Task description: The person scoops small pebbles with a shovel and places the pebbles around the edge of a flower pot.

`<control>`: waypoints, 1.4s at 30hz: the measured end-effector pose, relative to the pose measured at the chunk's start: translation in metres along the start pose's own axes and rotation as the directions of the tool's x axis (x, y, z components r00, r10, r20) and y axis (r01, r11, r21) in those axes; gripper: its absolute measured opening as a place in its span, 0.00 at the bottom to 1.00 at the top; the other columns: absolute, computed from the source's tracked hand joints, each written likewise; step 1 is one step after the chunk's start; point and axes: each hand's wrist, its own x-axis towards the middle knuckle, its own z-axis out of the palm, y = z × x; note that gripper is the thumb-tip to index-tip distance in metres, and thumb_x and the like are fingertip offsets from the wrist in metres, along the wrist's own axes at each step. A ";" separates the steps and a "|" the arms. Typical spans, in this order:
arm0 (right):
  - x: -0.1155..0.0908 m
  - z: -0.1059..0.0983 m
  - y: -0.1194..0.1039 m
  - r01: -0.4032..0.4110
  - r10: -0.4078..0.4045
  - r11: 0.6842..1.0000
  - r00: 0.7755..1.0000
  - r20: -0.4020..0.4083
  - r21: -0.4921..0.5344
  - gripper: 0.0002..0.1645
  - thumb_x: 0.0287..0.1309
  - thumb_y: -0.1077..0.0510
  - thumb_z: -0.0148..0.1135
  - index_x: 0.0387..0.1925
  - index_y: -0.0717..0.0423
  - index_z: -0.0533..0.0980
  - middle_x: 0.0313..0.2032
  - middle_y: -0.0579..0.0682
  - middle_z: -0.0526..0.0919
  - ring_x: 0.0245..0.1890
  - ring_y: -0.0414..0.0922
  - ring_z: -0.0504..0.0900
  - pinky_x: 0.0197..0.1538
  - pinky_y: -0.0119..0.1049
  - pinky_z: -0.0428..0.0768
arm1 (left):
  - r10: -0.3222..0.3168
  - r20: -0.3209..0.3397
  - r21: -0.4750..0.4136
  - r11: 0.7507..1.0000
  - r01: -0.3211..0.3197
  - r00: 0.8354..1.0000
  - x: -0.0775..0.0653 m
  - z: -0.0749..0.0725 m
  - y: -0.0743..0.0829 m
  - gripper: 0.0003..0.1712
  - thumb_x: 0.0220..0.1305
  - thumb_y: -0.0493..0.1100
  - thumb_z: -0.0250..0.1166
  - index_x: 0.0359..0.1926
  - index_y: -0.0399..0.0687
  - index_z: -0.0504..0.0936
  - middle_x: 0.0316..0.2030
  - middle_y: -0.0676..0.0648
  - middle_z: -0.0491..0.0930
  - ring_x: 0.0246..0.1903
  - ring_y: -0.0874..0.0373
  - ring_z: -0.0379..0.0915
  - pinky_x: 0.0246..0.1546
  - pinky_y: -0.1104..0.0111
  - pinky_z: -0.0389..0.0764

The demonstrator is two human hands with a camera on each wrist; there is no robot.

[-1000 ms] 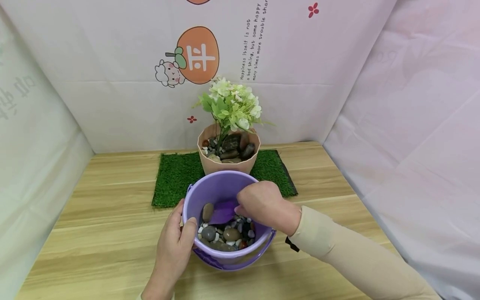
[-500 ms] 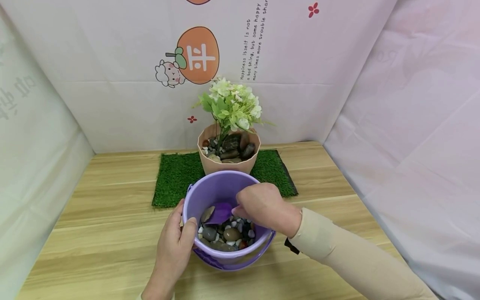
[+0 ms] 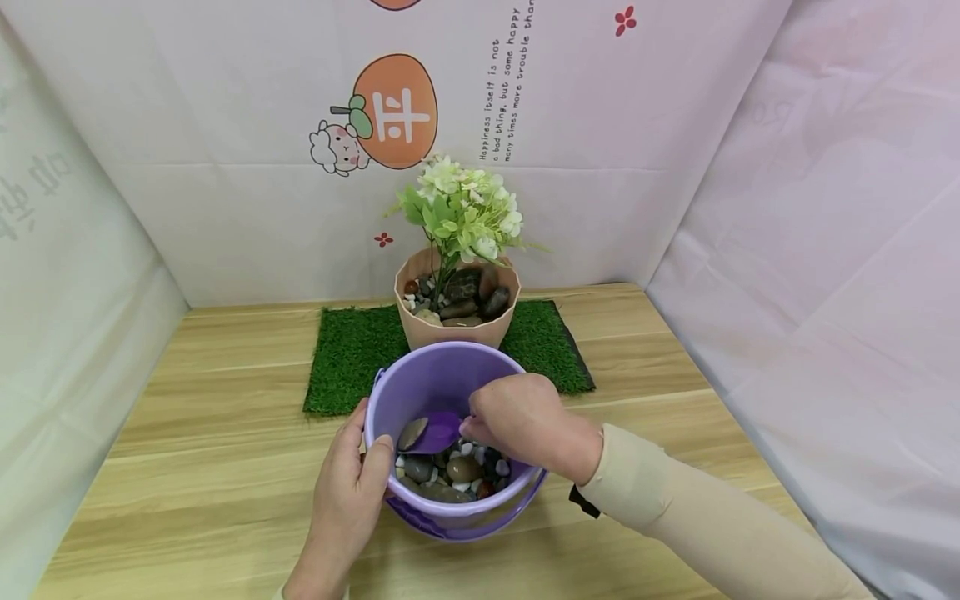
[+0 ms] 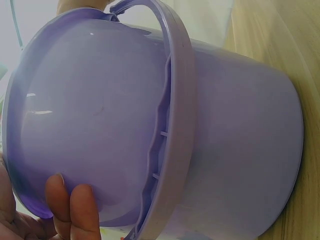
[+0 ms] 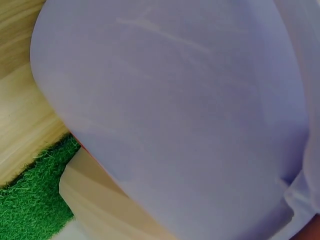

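Note:
My left hand [image 3: 348, 487] holds the left rim of a purple bucket [image 3: 442, 368], thumb on the near side. In the left wrist view its fingers [image 4: 84, 210] lie against the bucket wall [image 4: 240, 140]. Reaching in over the right rim, my right hand [image 3: 517, 417] grips a purple toy shovel [image 3: 441, 435], whose handle is mostly hidden by the hand. A flat grey-brown stone [image 3: 412, 434] lies at the left edge of the shovel's blade. Mixed pebbles [image 3: 465, 469] cover the bucket's bottom. Only the bucket's outer wall [image 5: 175, 115] fills most of the right wrist view.
Right behind the bucket stands a peach flowerpot [image 3: 457, 335] with stones and white-green flowers [image 3: 465, 204]. It sits on a green turf mat [image 3: 352, 358]. The bucket's handle [image 3: 480, 533] hangs at the near side, over a wooden table [image 3: 202, 467]. White cloth walls surround the table.
The shovel blade has shifted slightly left and lowered under the flat stone, which has tilted over onto its edge. My right hand has moved slightly left; the left hand has stayed put.

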 end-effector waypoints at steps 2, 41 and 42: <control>0.000 0.002 -0.001 0.000 0.000 1.000 1.000 -0.010 0.014 0.30 0.65 0.40 0.69 0.12 0.41 0.68 0.12 0.37 0.64 0.13 0.38 0.64 0.13 0.36 0.67 | 0.001 -0.003 0.004 1.000 -0.001 1.000 0.000 0.000 0.000 0.31 0.78 0.42 0.53 0.78 0.37 0.64 0.78 0.38 0.61 0.77 0.41 0.57 0.78 0.47 0.62; -0.018 -0.008 0.014 -0.008 0.027 0.967 0.997 -0.071 0.255 0.14 0.66 0.37 0.68 0.34 0.38 0.88 0.27 0.29 0.86 0.26 0.29 0.82 0.25 0.27 0.77 | 0.015 0.001 -0.003 1.000 -0.015 1.000 -0.001 -0.001 -0.001 0.31 0.79 0.42 0.53 0.77 0.37 0.65 0.78 0.37 0.61 0.77 0.40 0.57 0.78 0.45 0.60; -0.018 -0.008 0.015 -0.013 0.032 0.965 0.997 -0.069 0.263 0.14 0.66 0.37 0.68 0.34 0.37 0.88 0.26 0.28 0.86 0.26 0.28 0.81 0.25 0.27 0.77 | 0.016 0.001 -0.004 1.000 -0.016 1.000 0.000 -0.001 -0.001 0.31 0.79 0.42 0.53 0.77 0.37 0.65 0.78 0.37 0.61 0.77 0.40 0.57 0.78 0.45 0.60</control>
